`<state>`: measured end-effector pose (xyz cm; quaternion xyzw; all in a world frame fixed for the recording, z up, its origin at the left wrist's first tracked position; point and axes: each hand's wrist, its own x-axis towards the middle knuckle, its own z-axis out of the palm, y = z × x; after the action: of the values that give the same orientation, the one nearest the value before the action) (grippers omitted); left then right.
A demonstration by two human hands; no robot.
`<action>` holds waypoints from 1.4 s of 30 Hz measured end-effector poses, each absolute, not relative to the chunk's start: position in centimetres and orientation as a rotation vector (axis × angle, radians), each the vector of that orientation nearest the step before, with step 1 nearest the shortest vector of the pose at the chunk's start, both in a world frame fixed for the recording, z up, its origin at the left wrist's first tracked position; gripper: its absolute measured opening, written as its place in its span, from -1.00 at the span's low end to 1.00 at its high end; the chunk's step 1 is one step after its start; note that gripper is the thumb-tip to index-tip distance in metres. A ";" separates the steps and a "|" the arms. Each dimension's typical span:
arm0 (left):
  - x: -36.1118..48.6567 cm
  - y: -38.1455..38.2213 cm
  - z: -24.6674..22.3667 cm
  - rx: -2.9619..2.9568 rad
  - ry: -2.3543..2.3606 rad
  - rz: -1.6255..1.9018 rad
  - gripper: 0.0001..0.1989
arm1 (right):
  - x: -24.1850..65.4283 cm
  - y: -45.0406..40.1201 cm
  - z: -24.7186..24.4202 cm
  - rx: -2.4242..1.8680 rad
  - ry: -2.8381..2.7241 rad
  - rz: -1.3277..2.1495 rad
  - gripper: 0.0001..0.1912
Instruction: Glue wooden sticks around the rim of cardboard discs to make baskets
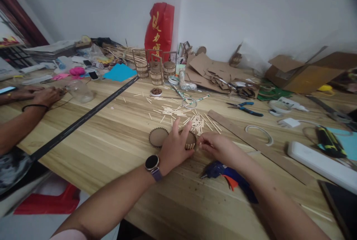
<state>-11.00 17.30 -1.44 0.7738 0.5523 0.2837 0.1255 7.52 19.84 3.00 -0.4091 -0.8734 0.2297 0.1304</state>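
Observation:
My left hand [175,145] spans a round cardboard base [190,138], thumb at its near edge and fingers spread over the far side. Short pale sticks stand along that base's near rim. Beside its right edge, my right hand [216,146] is closed in a pinch on what looks like a short wooden stick [198,146], mostly hidden by the fingers. A second round cardboard base [158,137] with a notched rim lies left of my left hand. Loose wooden sticks [197,122] are scattered just beyond both hands. Under my right forearm lies a blue glue gun [214,169] with an orange trigger.
A cardboard strip [259,147] runs diagonally at right, near pliers [245,108] and a white power strip [320,163]. Small lidded buckets [156,72] stand at the back behind a bowl of brown beads [156,91]. At left, another person's hands [46,95] work near a clear jar [80,92].

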 end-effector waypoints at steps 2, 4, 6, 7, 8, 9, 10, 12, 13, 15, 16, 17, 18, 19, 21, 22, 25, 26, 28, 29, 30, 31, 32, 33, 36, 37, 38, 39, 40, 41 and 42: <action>-11.0 17.3 -1.4 2.251 1.592 0.832 -0.05 | 7.4 19.9 2.7 -1.180 -2.536 0.659 -0.84; -11.1 17.3 -1.3 2.250 1.586 0.841 -0.07 | 7.3 20.0 2.6 -1.171 -2.539 0.650 -0.83; -11.1 17.3 -1.2 2.249 1.590 0.839 -0.08 | 7.1 20.0 2.5 -1.164 -2.548 0.641 -0.83; -11.1 17.2 -1.2 2.249 1.594 0.832 -0.09 | 7.0 20.0 2.5 -1.162 -2.553 0.634 -0.83; -11.1 17.2 -1.2 2.250 1.598 0.822 -0.09 | 6.9 20.0 2.5 -1.162 -2.559 0.627 -0.82; -11.1 17.2 -1.2 2.251 1.603 0.816 -0.10 | 6.9 20.0 2.4 -1.162 -2.565 0.620 -0.83; -11.1 17.2 -1.2 2.253 1.605 0.814 -0.11 | 6.8 19.9 2.4 -1.162 -2.570 0.614 -0.83; -11.0 17.2 -1.2 2.258 1.601 0.824 -0.13 | 6.6 19.9 2.4 -1.160 -2.581 0.605 -0.83; -11.0 17.2 -1.2 2.259 1.598 0.833 -0.15 | 6.6 19.9 2.4 -1.159 -2.587 0.602 -0.83; -11.0 17.2 -1.2 2.259 1.599 0.841 -0.16 | 6.5 19.9 2.4 -1.172 -2.597 0.588 -0.82; -11.0 17.2 -1.2 2.259 1.602 0.840 -0.16 | 6.4 19.8 2.4 -1.184 -2.603 0.576 -0.83; -11.0 17.2 -1.2 2.260 1.604 0.838 -0.16 | 6.4 19.8 2.4 -1.197 -2.610 0.560 -0.83; -11.0 17.3 -1.3 2.261 1.603 0.836 -0.14 | 6.3 19.8 2.4 -1.210 -2.618 0.541 -0.83; -11.0 17.3 -1.2 2.262 1.600 0.833 -0.13 | 6.3 19.7 2.4 -1.223 -2.628 0.519 -0.83; -11.1 17.3 -1.2 2.255 1.597 0.829 -0.10 | 6.2 19.7 2.3 -1.237 -2.654 0.475 -0.82; -11.1 17.3 -1.2 2.250 1.594 0.828 -0.09 | 6.2 19.7 2.2 -1.239 -2.669 0.452 -0.82; -11.1 17.3 -1.0 2.237 1.587 0.815 -0.06 | 6.3 19.9 2.0 -1.213 -2.718 0.378 -0.81; -11.1 17.3 -1.0 2.232 1.587 0.808 -0.05 | 6.3 19.9 1.9 -1.199 -2.733 0.350 -0.81; -11.1 17.3 -0.9 2.224 1.591 0.792 -0.04 | 6.5 20.0 1.8 -1.177 -2.755 0.290 -0.82; -11.1 17.3 -0.9 2.223 1.593 0.790 -0.03 | 6.5 20.0 1.7 -1.169 -2.762 0.260 -0.82; -11.2 17.3 -0.9 2.223 1.591 0.791 -0.02 | 6.5 20.1 1.7 -1.163 -2.767 0.232 -0.82; -11.2 17.3 -0.9 2.225 1.587 0.795 -0.02 | 6.6 20.0 1.7 -1.156 -2.772 0.207 -0.83; -11.2 17.3 -1.0 2.227 1.584 0.801 -0.02 | 6.6 20.0 1.6 -1.151 -2.775 0.184 -0.83; -11.2 17.4 -1.0 2.230 1.579 0.805 -0.02 | 6.6 20.0 1.6 -1.147 -2.777 0.164 -0.84; -11.2 17.4 -1.1 2.235 1.569 0.808 0.00 | 6.5 19.9 1.5 -1.137 -2.789 0.104 -0.84; -11.2 17.4 -1.1 2.236 1.571 0.803 0.00 | 6.5 19.9 1.5 -1.135 -2.794 0.082 -0.84; -11.3 17.4 -1.1 2.235 1.575 0.797 0.01 | 6.5 19.9 1.5 -1.134 -2.799 0.063 -0.84; -11.3 17.4 -1.1 2.234 1.579 0.793 0.01 | 6.5 19.9 1.5 -1.132 -2.804 0.046 -0.85; -11.3 17.4 -1.1 2.235 1.580 0.794 0.01 | 6.5 19.9 1.5 -1.130 -2.809 0.033 -0.85; -11.3 17.4 -1.1 2.238 1.577 0.797 0.00 | 6.5 19.9 1.5 -1.128 -2.813 0.026 -0.85; -11.3 17.4 -1.1 2.241 1.571 0.802 0.00 | 6.4 19.9 1.6 -1.124 -2.817 0.022 -0.85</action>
<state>-11.31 17.44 -1.15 0.7775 0.5452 0.2782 0.1444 6.44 19.89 1.58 -0.3700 -0.9274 0.0072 0.0544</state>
